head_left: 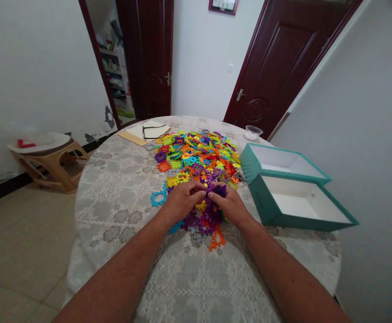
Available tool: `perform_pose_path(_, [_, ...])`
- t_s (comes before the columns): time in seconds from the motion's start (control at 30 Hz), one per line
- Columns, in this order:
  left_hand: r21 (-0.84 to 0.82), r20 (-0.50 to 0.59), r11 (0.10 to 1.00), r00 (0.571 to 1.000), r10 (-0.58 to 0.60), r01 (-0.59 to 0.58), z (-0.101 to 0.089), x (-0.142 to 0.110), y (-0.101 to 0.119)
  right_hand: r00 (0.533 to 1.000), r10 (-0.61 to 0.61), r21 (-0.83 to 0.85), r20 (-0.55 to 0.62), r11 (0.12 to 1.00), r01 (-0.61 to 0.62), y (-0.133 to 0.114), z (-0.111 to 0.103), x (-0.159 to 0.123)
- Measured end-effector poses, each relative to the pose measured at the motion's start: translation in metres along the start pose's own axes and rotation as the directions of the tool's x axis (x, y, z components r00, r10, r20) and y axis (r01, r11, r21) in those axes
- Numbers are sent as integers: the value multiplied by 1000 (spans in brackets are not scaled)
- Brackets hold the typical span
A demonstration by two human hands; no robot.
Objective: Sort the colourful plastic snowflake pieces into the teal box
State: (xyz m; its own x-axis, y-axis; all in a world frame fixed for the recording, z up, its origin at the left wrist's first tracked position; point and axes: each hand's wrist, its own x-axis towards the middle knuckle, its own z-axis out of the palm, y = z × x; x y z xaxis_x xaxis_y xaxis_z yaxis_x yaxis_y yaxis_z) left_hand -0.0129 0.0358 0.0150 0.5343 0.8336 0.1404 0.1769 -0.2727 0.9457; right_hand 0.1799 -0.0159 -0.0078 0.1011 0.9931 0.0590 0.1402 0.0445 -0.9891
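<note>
Your left hand [182,199] and right hand [228,204] meet over the near end of the pile of plastic pieces [197,157], both pinching a purple piece [218,191] between their fingertips. The rest of the pile spreads away beyond your knuckles. An orange piece [217,239] lies just below your right wrist, a blue one [158,196] beside your left. The teal box [293,197] sits near your right hand. Bare tablecloth [115,202] opens to the left. Both forearms angle inward, palms down.
</note>
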Motion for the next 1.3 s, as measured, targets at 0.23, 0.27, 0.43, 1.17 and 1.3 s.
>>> perform_pose_path(0.23, [157,-94,987,995,40,-25,-13,-3,9,991,34,115,-127,993,-20,-3,-14,7])
perform_pose_path(0.27, [223,-38,973,997,68,-58,-15,-5,11,989,43,161,-138,987,-21,-4,-16,8])
perform_pose_path(0.43, [511,175,837,977,124,-197,-34,-13,13,986,109,380,-124,924,-54,-4,-21,10])
perform_pose_path(1.17, [746,257,605,958,124,-279,-44,-11,-4,986,152,462,-63,881,-106,1,-21,12])
perform_pose_path(1.3, [733,188,630,966,178,-258,-42,-5,-7,989,140,353,-52,929,-113,-13,-19,7])
